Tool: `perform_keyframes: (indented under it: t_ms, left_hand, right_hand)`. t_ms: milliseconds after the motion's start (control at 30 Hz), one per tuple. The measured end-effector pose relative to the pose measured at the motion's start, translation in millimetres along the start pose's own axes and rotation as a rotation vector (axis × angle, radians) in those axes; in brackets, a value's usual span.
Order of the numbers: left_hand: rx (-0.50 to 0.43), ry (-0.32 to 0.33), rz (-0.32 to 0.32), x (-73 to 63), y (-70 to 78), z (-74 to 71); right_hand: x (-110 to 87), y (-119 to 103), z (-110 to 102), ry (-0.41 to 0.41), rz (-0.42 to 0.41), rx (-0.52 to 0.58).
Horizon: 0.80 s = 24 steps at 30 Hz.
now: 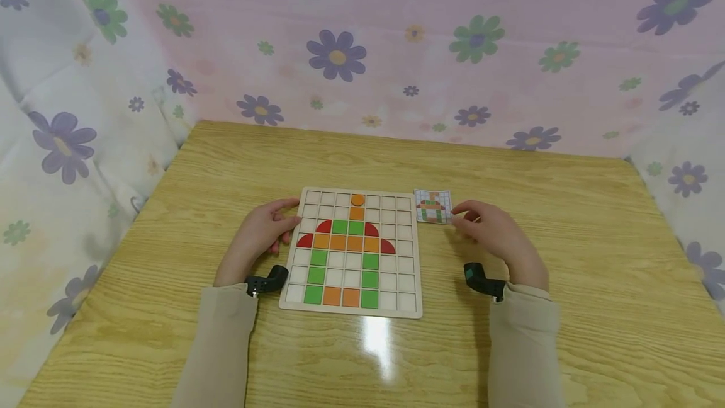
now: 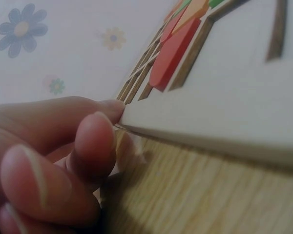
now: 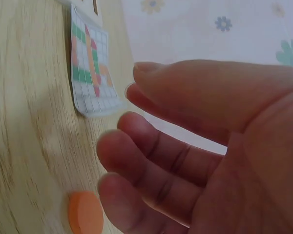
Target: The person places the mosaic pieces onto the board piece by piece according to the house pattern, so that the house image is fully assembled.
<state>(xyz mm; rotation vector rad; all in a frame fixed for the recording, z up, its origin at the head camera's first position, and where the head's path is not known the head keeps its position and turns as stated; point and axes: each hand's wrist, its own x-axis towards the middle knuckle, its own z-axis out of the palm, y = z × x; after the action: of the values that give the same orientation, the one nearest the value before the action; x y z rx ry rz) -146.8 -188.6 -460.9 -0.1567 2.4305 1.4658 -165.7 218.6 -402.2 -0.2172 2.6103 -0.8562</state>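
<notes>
A square wooden grid board (image 1: 404, 266) lies on the table, with red quarter-round, green square and orange square pieces set in its cells. One orange round piece (image 1: 358, 200) sits in its top row. My left hand (image 1: 263, 228) is at the board's left edge; in the left wrist view a fingertip (image 2: 115, 108) touches that edge. A small pattern card (image 1: 433, 207) lies by the board's upper right corner. Beside the card's right edge is my right hand (image 1: 491, 232), fingers loosely bent, holding nothing. Another orange round piece (image 3: 85, 213) lies on the table below its fingers.
The wooden table (image 1: 612, 257) extends around the board. A flowered cloth (image 1: 391, 49) hangs behind it and along both sides. Each wrist carries a black camera mount, one left (image 1: 269, 281) and one right (image 1: 483, 280).
</notes>
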Motion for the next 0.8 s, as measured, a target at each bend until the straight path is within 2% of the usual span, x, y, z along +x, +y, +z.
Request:
perform_keyframes:
  t_ms: [467,800]
  left_hand:
    - [-0.004,-0.001,-0.001,-0.4,0.5,-0.4]
    - [-0.02,-0.005,-0.012,-2.4,3.0,-0.5]
  right_hand:
    - [-4.6,14,-7,0.034,0.042,-0.042]
    - [-5.6,22,-7,0.008,0.076,-0.056]
